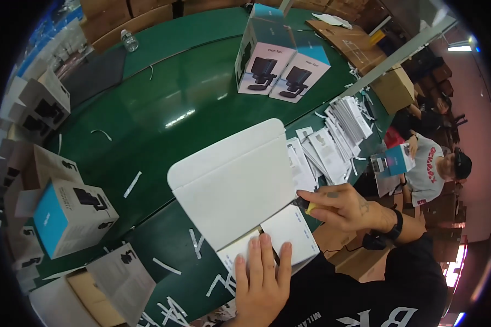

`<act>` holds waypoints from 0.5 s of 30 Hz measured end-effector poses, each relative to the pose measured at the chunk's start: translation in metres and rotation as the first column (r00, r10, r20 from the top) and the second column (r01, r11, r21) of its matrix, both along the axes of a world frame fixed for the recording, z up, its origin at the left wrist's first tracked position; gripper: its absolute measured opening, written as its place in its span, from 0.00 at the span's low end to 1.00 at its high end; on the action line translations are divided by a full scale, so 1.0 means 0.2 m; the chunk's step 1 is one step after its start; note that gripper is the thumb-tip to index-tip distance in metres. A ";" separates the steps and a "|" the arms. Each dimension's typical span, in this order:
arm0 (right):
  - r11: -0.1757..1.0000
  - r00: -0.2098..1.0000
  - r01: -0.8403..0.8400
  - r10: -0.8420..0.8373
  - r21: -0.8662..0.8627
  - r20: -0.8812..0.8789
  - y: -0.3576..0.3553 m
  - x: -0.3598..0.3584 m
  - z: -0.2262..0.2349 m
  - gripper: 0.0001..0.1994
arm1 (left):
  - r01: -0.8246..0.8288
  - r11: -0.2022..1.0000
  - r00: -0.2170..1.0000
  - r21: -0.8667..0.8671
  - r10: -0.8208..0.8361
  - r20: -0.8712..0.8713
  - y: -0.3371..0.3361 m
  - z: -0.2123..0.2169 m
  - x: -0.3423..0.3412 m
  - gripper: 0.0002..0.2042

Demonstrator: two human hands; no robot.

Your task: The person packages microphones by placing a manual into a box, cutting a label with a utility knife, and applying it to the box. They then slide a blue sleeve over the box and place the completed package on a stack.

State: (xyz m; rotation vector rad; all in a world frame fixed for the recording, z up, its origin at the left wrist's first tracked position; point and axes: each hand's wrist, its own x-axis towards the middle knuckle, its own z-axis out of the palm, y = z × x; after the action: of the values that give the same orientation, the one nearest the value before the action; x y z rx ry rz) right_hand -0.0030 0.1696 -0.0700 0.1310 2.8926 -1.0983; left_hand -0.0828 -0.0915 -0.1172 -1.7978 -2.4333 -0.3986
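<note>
A white carton [237,188] stands in front of me with its large flap raised toward the far side. My left hand [263,280] lies flat, fingers stretched and slightly apart, on the two smaller white flaps [289,234] folded inward at the near end. A narrow dark gap runs between those flaps. At the carton's right edge my right hand [343,210] is closed around a small black-and-yellow tool [305,205]. Its tip is close to the flap's fold, and the fingers hide much of it.
Printed microphone boxes stand at the back [267,65] and on the left [79,210]. White booklets [333,144] are stacked on the right. Paper strips [172,310] litter the green table [142,120]. A plastic bottle [129,41] stands far left; a person [433,169] holds a blue-and-white box.
</note>
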 end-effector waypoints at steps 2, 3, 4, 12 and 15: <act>0.998 0.999 0.037 -0.037 -0.041 0.015 0.02 0.03 -0.02 0.24 | -0.022 1.000 0.999 0.021 0.021 0.035 0.05 -0.02 0.02 0.30; 0.997 0.999 0.049 -0.048 -0.056 0.015 0.01 0.04 0.00 0.24 | -0.044 0.999 0.996 0.019 0.042 0.078 0.04 0.02 0.03 0.30; 0.998 1.000 0.026 -0.026 -0.058 0.002 0.01 0.04 0.02 0.24 | -0.067 0.998 0.991 0.013 0.065 0.118 0.03 0.07 0.05 0.31; 0.997 0.991 -0.075 0.074 -0.007 -0.113 0.13 0.09 0.12 0.24 | -0.087 0.996 0.929 -0.031 0.093 0.358 0.11 0.28 0.11 0.35; 0.988 0.989 -0.105 0.092 -0.115 -0.115 0.20 0.11 0.10 0.24 | -0.127 0.990 0.929 -0.065 0.141 0.342 0.14 0.30 0.14 0.36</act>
State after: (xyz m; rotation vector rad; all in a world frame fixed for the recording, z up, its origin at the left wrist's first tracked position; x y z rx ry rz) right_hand 0.0191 0.2095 -0.0507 -0.0786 2.8796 -1.2967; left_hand -0.0553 -0.0635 -0.0573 -1.6834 -2.7958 -0.7109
